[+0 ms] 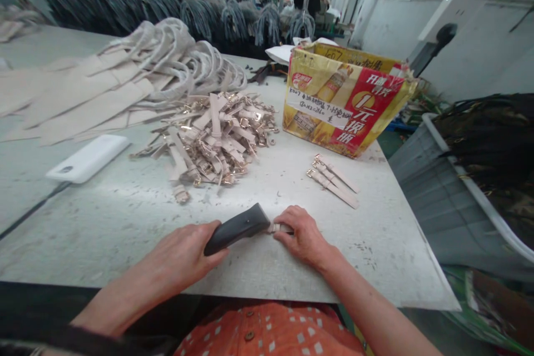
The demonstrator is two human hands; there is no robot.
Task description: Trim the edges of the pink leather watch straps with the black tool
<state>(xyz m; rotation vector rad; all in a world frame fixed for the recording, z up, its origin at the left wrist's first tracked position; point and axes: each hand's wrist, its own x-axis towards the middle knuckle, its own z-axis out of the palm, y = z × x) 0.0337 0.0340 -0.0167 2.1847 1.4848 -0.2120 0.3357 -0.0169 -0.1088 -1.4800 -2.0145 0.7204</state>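
Observation:
My left hand [186,253] is closed around the handle of a black tool [237,228] that lies low over the table near the front edge. Its wide end touches a small beige strap piece [280,227]. My right hand [302,236] presses that strap piece against the table, fingers curled over it. A heap of beige straps with gold buckles [212,139] lies beyond the hands. To the right of the heap, a few finished-looking straps [334,181] lie side by side.
A yellow and red cardboard box [346,100] stands at the back right of the table. A white flat device [87,158] lies at the left. Beige bag handles [167,61] are piled behind the heap. A grey bin [442,189] sits right of the table edge.

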